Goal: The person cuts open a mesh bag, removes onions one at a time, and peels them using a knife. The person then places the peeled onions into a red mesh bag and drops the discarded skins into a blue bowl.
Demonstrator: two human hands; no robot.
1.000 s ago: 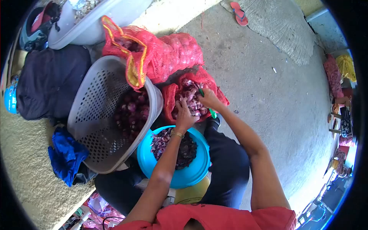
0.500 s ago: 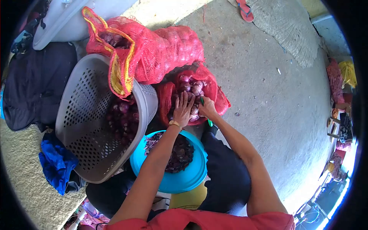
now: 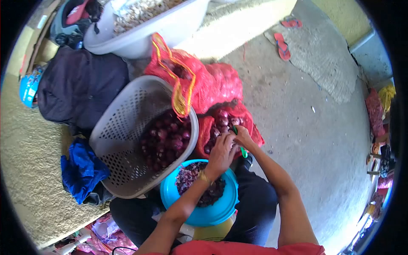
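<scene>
A red mesh sack (image 3: 205, 135) stands open in front of me, with red onions (image 3: 222, 121) showing in it. My left hand (image 3: 222, 152), a gold watch at its wrist, reaches over the near side of this sack, fingers bent at the onions; what its fingertips hold is hidden. Beside it on the right, my right hand (image 3: 244, 137) is closed round a green-handled tool (image 3: 243, 152). Below my left hand sits a turquoise basin (image 3: 171, 192) with onion skins (image 3: 190, 176). A grey perforated basket (image 3: 111, 123) at the left holds more red onions (image 3: 170, 142).
A full red mesh sack (image 3: 219, 83) with a yellow-edged mouth lies behind the basket. Further off are a white tub (image 3: 165, 27), a dark bag (image 3: 80, 87), and a blue cloth (image 3: 83, 170). Red slippers (image 3: 282, 46) lie on the concrete floor (image 3: 314, 144).
The view has shifted, so the scene sits lower and further right. My left hand has gone from lying spread on the onions to bent fingers close to my right hand.
</scene>
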